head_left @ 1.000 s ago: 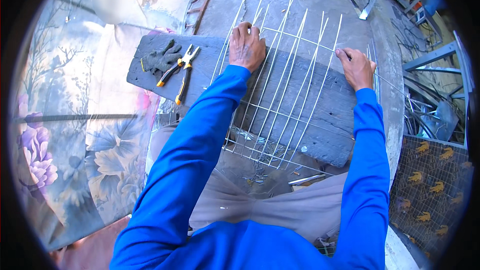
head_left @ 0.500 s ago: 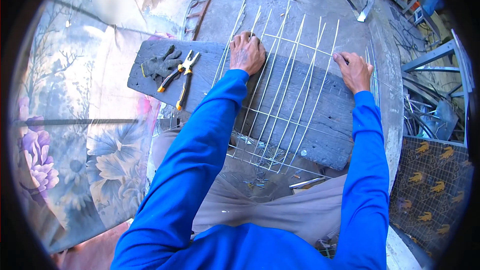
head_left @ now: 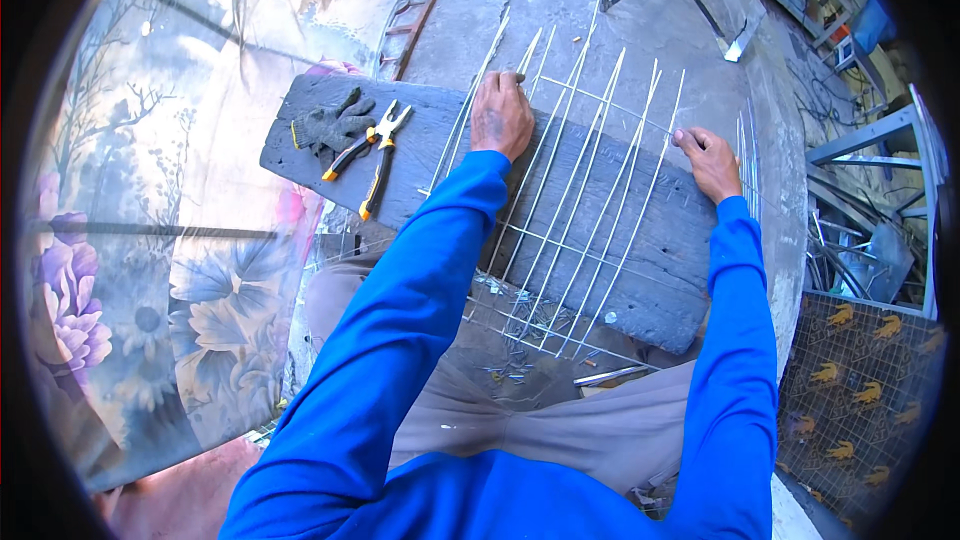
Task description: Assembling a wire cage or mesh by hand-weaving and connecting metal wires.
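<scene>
A grid of thin metal wires (head_left: 590, 210) lies across a dark wooden plank (head_left: 650, 290) in front of me. My left hand (head_left: 500, 115) rests on the grid's far left part, fingers curled over the wires near the cross wire. My right hand (head_left: 708, 162) pinches a wire at the grid's far right edge. Both arms are in blue sleeves. Yellow-handled pliers (head_left: 372, 155) and a dark work glove (head_left: 335, 123) lie on the plank's left end, apart from both hands.
A flowered cloth (head_left: 150, 270) covers the ground on the left. Metal frames (head_left: 870, 200) and loose rods stand at right, with a patterned mesh panel (head_left: 860, 380) at lower right. A small ladder-like wire piece (head_left: 412, 20) lies beyond the plank on the concrete.
Both hands have shifted slightly along the wires; the grid and tools lie as before.
</scene>
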The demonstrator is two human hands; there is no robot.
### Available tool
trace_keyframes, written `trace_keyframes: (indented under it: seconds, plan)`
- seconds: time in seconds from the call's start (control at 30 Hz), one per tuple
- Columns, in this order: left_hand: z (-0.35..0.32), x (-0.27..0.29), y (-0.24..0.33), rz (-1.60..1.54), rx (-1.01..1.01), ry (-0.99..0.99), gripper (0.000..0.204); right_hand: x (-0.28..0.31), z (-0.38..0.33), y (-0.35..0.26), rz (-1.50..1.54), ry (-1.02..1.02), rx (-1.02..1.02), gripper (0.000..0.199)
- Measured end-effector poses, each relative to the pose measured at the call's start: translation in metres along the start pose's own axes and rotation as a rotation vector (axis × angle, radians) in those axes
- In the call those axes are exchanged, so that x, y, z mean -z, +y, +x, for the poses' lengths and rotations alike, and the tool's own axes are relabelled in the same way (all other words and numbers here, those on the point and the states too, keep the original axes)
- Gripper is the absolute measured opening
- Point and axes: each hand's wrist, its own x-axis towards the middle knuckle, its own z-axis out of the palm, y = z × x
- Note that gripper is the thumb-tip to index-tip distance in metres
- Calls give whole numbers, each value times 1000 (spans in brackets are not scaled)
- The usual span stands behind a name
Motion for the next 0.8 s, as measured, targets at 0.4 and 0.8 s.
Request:
trace_keyframes:
  seconds: [0.4, 0.8]
  plan:
    - [-6, 3, 5, -79, 23, -13, 20, 0, -4, -12, -27, -11, -10, 45]
    - [-7, 1, 6, 29, 3, -52, 25, -8, 1, -14, -43, 38, 10, 43]
